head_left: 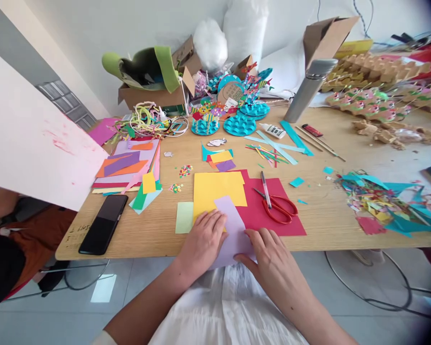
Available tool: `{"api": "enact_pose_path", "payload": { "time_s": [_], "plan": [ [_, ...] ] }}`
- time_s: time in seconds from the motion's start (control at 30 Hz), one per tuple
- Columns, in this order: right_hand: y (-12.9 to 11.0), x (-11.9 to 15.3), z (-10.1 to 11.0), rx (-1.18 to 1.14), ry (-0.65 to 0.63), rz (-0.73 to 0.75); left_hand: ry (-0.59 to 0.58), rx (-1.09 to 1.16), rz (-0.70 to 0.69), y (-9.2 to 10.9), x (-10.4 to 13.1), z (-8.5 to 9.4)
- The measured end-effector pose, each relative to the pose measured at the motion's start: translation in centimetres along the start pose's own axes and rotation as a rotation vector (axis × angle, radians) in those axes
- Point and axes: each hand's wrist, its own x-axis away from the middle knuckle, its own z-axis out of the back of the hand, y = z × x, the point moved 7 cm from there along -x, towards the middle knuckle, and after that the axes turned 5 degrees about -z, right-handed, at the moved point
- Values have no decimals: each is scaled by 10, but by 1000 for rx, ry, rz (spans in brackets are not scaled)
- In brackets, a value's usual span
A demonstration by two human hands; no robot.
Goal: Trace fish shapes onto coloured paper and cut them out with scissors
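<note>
A lilac sheet of paper point(235, 227) lies at the table's front edge, partly over a yellow sheet point(215, 184) and a red sheet point(290, 225). Its lower end reaches past the edge toward my lap. My left hand point(203, 239) presses on the paper's left side, fingers together, thumb along it. On the right side, my right hand point(271, 254) grips the paper between thumb and fingers. Red-handled scissors point(280, 213) rest on the red sheet, with a pen point(266, 189) across them. A pale green piece of paper point(184, 218) sits left of my left hand.
A black phone point(104, 225) and a stack of coloured paper point(125, 165) are on the left. Glue point(273, 131), paper strips point(276, 146) and a grey flask point(309, 91) stand or lie farther back. Paper scraps point(377, 196) cover the right. Another person's leg point(12, 249) shows at left.
</note>
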Motion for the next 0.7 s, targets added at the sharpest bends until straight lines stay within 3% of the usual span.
{"api": "enact_pose_path", "payload": {
  "time_s": [0.33,0.43,0.6,0.7],
  "plan": [
    [-6,5,-4,-144,-64,82,-40,123,54,-4,-3,9],
    [-10,7,-3,-103,-84,204,-52,121,25,-3,-3,12],
    [-12,17,4,62,-9,503,-60,133,22,-2,-3,12],
    [-10,18,13,-11,12,607,-63,180,38,-3,-4,13]
  ]
}}
